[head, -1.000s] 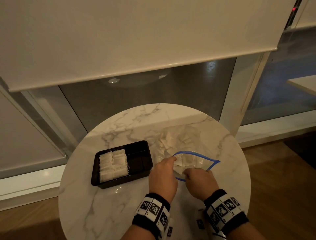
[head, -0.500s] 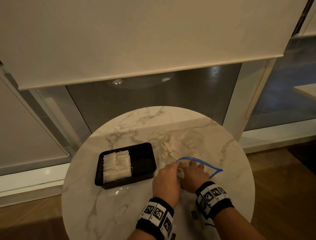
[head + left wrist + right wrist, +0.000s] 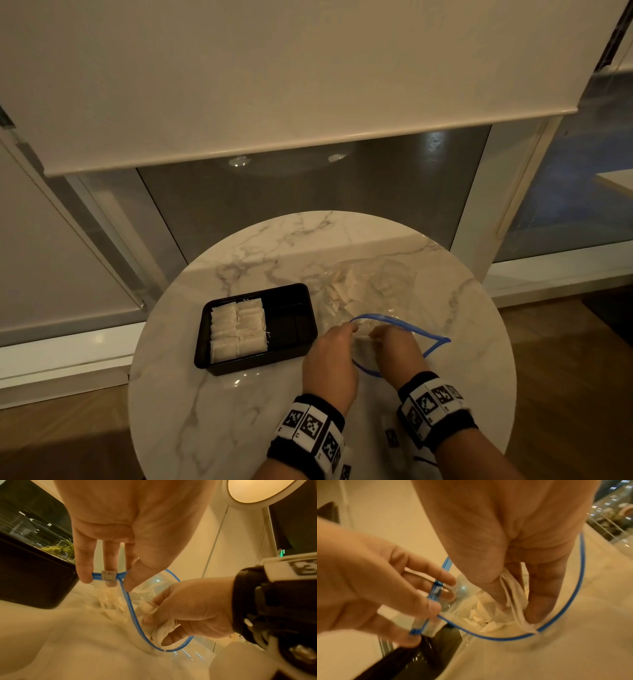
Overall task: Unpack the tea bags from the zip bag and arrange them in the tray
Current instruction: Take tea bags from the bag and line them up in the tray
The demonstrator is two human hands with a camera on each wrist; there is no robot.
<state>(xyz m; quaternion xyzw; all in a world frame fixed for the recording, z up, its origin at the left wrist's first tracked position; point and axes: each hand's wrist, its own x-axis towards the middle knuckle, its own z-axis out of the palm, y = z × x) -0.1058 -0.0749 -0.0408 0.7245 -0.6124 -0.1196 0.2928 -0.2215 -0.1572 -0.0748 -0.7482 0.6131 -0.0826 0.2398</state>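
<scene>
Right hand [image 3: 397,349] has gone deeper into zip bag [image 3: 376,294], mouth seemingly facing the person.

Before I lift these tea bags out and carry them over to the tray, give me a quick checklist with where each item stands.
1. Clear zip bag with blue zipper rim open: ok.
2. Left hand holds rim at the slider: ok.
3. Right hand pinches white paper tea bags: ok.
4. Strings free of the rim: cannot tell.
5. Black rectangular plastic tray has room on its right side: ok.
6. Path to tray across round marble table clear: ok.
</scene>
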